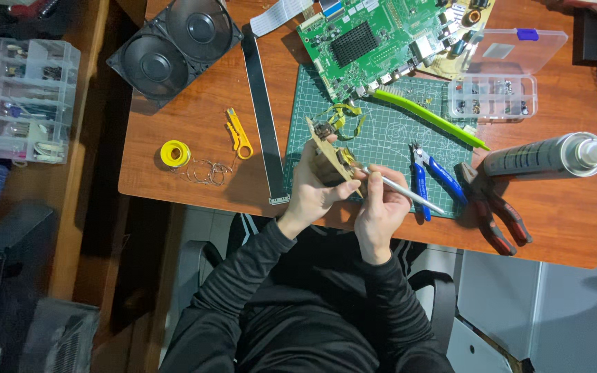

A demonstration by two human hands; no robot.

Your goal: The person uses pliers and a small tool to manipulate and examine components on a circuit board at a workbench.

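Observation:
My left hand (316, 185) holds a small tan circuit board (332, 150) tilted up over the near edge of the green cutting mat (381, 138). My right hand (380, 207) grips a slim silver pen-like tool (405, 192), its tip touching the board's lower edge by my left thumb. Yellow-green tape or wire (343, 116) lies on the mat just beyond the board.
A large green circuit board (374, 41), a green spudger (430, 117), blue cutters (431, 176), red pliers (495, 207), a spray can (547, 155), a clear parts box (493, 97), a solder spool (174, 153), a yellow stripper (238, 132) and speakers (174, 48) crowd the wooden table (195, 97).

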